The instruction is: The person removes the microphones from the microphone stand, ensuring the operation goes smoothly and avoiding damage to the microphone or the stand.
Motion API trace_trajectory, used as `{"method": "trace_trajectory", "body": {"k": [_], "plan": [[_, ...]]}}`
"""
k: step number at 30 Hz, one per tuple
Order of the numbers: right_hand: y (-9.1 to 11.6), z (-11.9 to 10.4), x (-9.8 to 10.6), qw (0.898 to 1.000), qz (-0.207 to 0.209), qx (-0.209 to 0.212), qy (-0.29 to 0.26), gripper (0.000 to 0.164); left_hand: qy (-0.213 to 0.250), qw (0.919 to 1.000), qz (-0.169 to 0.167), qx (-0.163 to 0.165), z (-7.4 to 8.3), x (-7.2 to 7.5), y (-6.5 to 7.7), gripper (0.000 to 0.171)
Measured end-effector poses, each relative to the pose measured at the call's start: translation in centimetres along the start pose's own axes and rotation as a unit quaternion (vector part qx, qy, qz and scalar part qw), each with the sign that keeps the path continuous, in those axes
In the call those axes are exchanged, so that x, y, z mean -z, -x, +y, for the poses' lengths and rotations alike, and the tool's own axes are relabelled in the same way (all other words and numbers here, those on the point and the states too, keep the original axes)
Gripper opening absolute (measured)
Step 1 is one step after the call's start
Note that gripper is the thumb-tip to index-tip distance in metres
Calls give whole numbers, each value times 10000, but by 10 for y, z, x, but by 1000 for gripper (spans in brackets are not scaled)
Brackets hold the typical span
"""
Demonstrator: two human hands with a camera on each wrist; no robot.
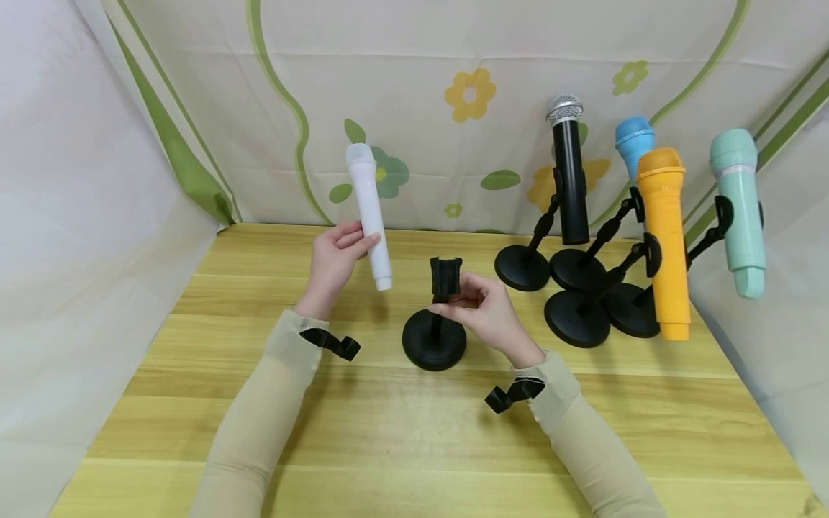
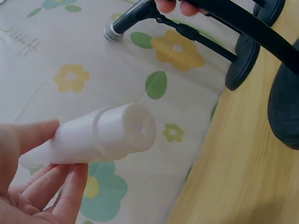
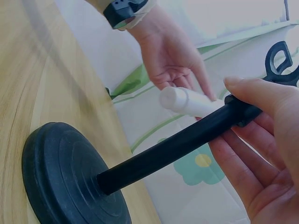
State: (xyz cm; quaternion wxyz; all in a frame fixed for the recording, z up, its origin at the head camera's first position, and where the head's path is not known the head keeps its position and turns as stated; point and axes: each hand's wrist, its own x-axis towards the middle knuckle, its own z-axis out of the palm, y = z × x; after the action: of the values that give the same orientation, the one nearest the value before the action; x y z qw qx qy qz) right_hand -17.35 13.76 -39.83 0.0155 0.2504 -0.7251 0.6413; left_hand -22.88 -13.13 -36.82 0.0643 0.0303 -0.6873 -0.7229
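A white microphone (image 1: 370, 208) is held nearly upright above the table, its head up, pinched between the thumb and fingers of my left hand (image 1: 333, 262). The left wrist view shows the butt end of the white microphone (image 2: 126, 130) beyond the fingertips. To its right a black microphone stand (image 1: 434, 342) rests on its round base, with its clip at the top holding nothing. My right hand (image 1: 486, 309) grips this stand's stem just under the clip; the right wrist view shows thumb and fingers around the black stem (image 3: 173, 149).
At the right, several black stands bear a black microphone (image 1: 570, 180), a blue microphone (image 1: 635, 140), an orange microphone (image 1: 667, 244) and a mint-green microphone (image 1: 740, 208). A flowered curtain (image 1: 414, 93) hangs behind the wooden table (image 1: 401, 439).
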Motion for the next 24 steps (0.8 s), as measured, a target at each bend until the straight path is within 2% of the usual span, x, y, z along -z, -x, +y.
{"method": "trace_trajectory", "body": {"k": [9, 24], "plan": [[0, 0, 0, 10000, 30, 21, 62, 22, -143, 9996, 41, 258, -17, 12, 2, 51], [0, 1, 0, 10000, 30, -51, -16, 24, -336, 9978, -4, 579, -33, 34, 5, 54]]}}
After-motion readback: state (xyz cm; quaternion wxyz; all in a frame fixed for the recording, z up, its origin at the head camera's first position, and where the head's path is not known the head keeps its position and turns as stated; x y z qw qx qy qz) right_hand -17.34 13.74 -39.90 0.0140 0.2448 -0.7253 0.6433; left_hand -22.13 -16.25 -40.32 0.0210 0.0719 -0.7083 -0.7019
